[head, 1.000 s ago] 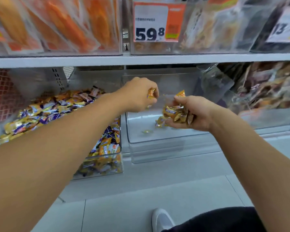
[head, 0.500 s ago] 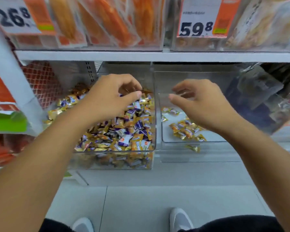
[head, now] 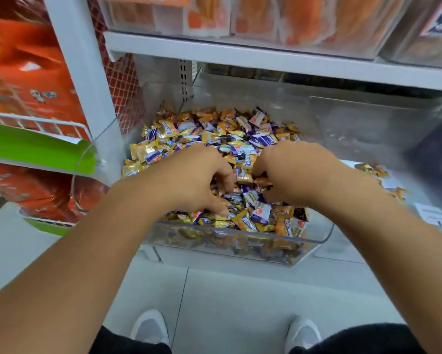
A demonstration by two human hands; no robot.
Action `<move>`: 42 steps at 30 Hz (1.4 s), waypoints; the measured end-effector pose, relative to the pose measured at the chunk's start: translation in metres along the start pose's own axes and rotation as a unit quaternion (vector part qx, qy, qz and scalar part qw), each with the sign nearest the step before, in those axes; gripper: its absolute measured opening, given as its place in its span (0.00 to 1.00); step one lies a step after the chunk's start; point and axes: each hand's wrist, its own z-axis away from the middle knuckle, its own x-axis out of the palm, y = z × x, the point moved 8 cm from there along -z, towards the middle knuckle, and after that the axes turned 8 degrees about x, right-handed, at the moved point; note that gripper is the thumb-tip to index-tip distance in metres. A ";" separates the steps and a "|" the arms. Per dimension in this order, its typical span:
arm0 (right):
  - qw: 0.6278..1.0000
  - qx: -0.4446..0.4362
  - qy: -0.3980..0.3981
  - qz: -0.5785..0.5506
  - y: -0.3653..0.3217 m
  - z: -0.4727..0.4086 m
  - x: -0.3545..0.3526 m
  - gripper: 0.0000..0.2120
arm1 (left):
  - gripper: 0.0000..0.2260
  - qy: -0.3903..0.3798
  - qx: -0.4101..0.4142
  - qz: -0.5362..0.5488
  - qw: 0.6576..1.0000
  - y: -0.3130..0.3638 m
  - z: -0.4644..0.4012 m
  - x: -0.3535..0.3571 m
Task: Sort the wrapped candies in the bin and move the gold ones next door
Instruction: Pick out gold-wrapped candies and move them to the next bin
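Head view shows left hand (head: pixel 197 182) and right hand (head: pixel 288 172) curled into the candies (head: pixel 214 134) in the bin (head: pixel 240 241) — whether either pinches one I cannot tell — and purple wrappers could ride along with gold.

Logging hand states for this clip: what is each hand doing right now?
Left hand: fingers curled down into the mixed candies; a grip cannot be told.
Right hand: the same, fingers buried in the pile.
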 end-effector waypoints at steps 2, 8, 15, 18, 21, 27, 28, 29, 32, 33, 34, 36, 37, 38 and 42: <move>1.000 0.004 -0.017 -0.013 0.002 -0.008 0.007 0.12 | 0.12 -0.028 -0.002 -0.022 0.999 -0.004 -0.005 0.006; 0.990 0.001 0.009 -0.143 0.022 -0.012 -0.008 0.13 | 0.03 0.073 -0.007 0.092 0.993 -0.027 -0.002 -0.008; 0.964 0.035 0.044 -0.259 0.032 -0.017 -0.019 0.12 | 0.05 0.095 -0.034 0.091 0.991 -0.033 -0.005 -0.013; 0.965 0.048 0.015 -0.258 0.026 -0.018 -0.013 0.27 | 0.03 0.133 -0.041 0.061 0.988 -0.033 -0.006 -0.019; 0.964 0.090 0.057 -0.242 0.039 -0.019 -0.019 0.25 | 0.16 0.141 -0.042 0.027 0.989 -0.026 -0.005 -0.021; 0.973 0.066 -0.031 -0.220 0.030 -0.023 -0.004 0.14 | 0.22 0.068 -0.089 -0.107 0.988 -0.015 -0.017 -0.003; 0.973 0.065 -0.047 -0.216 0.026 -0.024 0.000 0.18 | 0.18 0.077 -0.085 -0.094 0.989 -0.016 -0.017 -0.004; 0.974 0.068 -0.055 -0.210 0.023 -0.024 0.002 0.22 | 0.15 0.080 -0.084 -0.079 0.990 -0.017 -0.017 -0.005; 0.978 0.082 -0.068 -0.178 0.013 -0.029 0.011 0.22 | 0.11 0.075 -0.083 -0.049 0.992 -0.024 -0.014 -0.007; 0.981 0.084 -0.068 -0.159 0.009 -0.031 0.015 0.19 | 0.12 0.071 -0.081 -0.049 0.993 -0.024 -0.014 -0.007; 0.983 0.089 -0.061 -0.146 0.006 -0.032 0.018 0.18 | 0.13 0.065 -0.078 -0.054 0.993 -0.024 -0.015 -0.006; 0.985 0.095 -0.027 -0.143 0.005 -0.035 0.018 0.14 | 0.17 0.047 -0.069 -0.071 0.994 -0.023 -0.019 -0.001; 0.985 0.094 -0.012 -0.145 0.006 -0.035 0.017 0.14 | 0.18 0.038 -0.063 -0.079 0.994 -0.023 -0.021 0.002; 0.985 0.093 -0.007 -0.146 0.008 -0.034 0.015 0.14 | 0.18 0.033 -0.054 -0.083 0.994 -0.023 -0.023 0.005; 0.982 0.066 -0.007 -0.180 0.021 -0.024 0.005 0.15 | 0.07 0.042 -0.033 -0.040 0.998 -0.027 -0.022 0.007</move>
